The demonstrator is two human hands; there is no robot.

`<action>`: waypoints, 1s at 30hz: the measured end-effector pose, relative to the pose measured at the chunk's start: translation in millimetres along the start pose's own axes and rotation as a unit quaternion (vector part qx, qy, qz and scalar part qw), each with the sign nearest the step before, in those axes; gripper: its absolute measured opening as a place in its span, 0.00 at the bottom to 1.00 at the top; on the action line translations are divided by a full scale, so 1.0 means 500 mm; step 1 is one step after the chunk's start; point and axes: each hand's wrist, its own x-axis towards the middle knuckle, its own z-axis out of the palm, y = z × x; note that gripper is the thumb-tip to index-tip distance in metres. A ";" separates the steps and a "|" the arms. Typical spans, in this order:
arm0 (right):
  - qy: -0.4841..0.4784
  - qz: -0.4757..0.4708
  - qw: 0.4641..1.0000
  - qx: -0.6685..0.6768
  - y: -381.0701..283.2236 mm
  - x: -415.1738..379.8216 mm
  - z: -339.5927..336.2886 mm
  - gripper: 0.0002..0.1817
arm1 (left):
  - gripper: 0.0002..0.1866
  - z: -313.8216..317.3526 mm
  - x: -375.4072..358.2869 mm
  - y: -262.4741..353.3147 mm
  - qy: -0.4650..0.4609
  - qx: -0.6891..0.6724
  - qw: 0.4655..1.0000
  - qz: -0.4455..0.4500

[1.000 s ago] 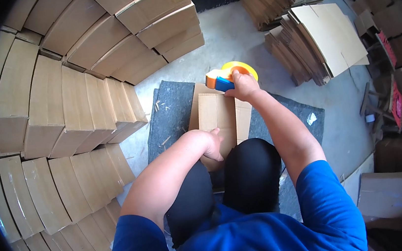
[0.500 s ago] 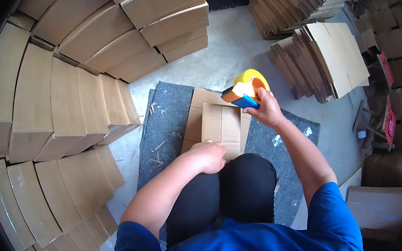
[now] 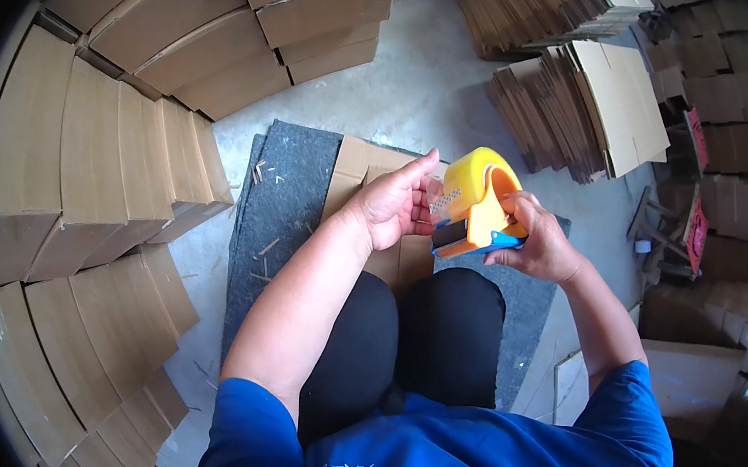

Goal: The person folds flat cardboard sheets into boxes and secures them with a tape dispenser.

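Note:
A tape dispenser (image 3: 485,213) with an orange and blue body and a thick yellow tape roll (image 3: 477,169) is gripped in my right hand (image 3: 541,237), my fingers wrapped round its right side. It is held up over my knees and the cardboard. Just to its left is my left hand (image 3: 397,205), thumb raised and fingers loosely bent, with the fingertips right at the dispenser's front and the clear tape there. Beneath both hands lies a cardboard box (image 3: 351,173) with folded flaps, partly hidden by my left hand and forearm.
Dark grey mats (image 3: 281,184) with cardboard scraps lie under the box. Tall stacks of closed cartons (image 3: 93,155) rise at the left and back. Bundles of flattened cardboard (image 3: 623,108) stand at the right. A folding stool (image 3: 660,233) is near the right edge.
My left hand has come off the cardboard and risen beside the dispenser. My right hand has brought the dispenser lower and nearer, turning its front toward my left hand.

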 end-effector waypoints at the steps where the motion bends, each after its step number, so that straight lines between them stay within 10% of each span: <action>1: 0.000 0.004 1.000 0.007 -0.008 0.001 -0.002 0.38 | 0.29 -0.009 -0.006 -0.001 -0.001 -0.001 1.000 0.001; 6: -0.023 0.007 1.000 -0.007 -0.030 0.011 -0.009 0.37 | 0.11 -0.050 -0.023 -0.009 -0.102 -0.053 0.988 0.101; 15: -0.067 0.092 0.989 0.094 -0.032 0.030 -0.003 0.40 | 0.08 -0.061 -0.062 -0.018 -0.140 -0.164 0.960 0.176; 21: -0.072 0.105 0.981 0.149 -0.057 0.053 -0.003 0.38 | 0.26 -0.052 -0.077 -0.019 -0.035 -0.160 0.958 0.236; 27: -0.088 0.100 0.986 0.104 -0.059 0.073 0.003 0.39 | 0.12 -0.059 -0.080 -0.027 0.056 -0.121 0.962 0.238; 30: -0.095 0.109 0.984 0.105 -0.072 0.090 0.002 0.40 | 0.08 -0.051 -0.076 -0.036 0.246 0.111 0.881 0.389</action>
